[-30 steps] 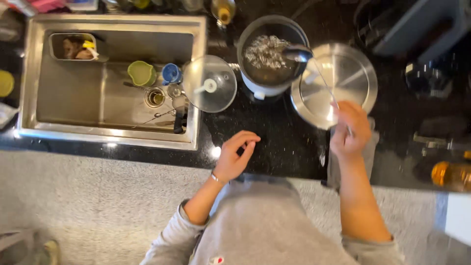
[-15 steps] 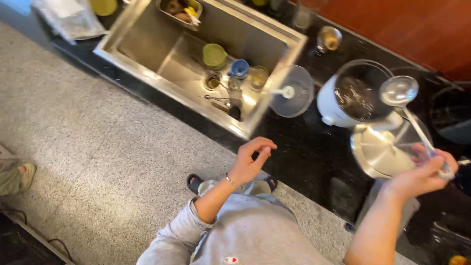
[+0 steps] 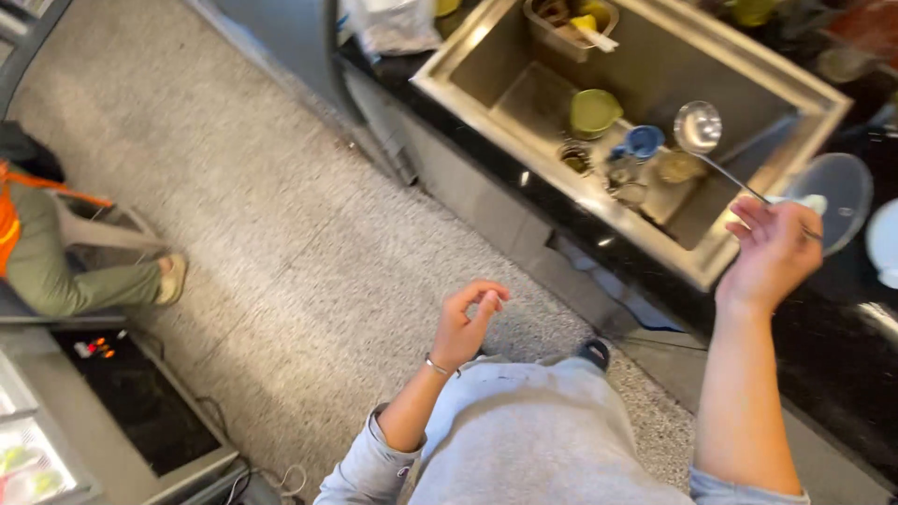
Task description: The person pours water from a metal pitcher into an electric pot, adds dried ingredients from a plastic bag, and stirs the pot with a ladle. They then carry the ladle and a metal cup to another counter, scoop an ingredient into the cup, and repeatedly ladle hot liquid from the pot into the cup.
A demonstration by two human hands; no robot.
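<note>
My right hand (image 3: 773, 254) grips the thin handle of a steel ladle (image 3: 698, 127), whose round bowl hangs over the stainless sink (image 3: 472, 51). In the sink lie a green cup (image 3: 594, 111), a blue cup (image 3: 643, 141) and other small dishes near the drain. My left hand (image 3: 470, 324) floats free above the speckled floor, fingers loosely curled with nothing in them. A glass pot lid (image 3: 840, 192) rests on the black counter just right of the sink.
A caddy with sponges (image 3: 571, 19) sits in the sink's far corner. A white bag (image 3: 388, 26) lies on the counter at the left end. Another person's leg and shoe (image 3: 168, 279) show at the left. A dark low unit (image 3: 140, 402) stands at the lower left.
My right hand has carried the ladle away from the pot and steel lid to above the sink. The view has swung left; the pot is out of sight.
</note>
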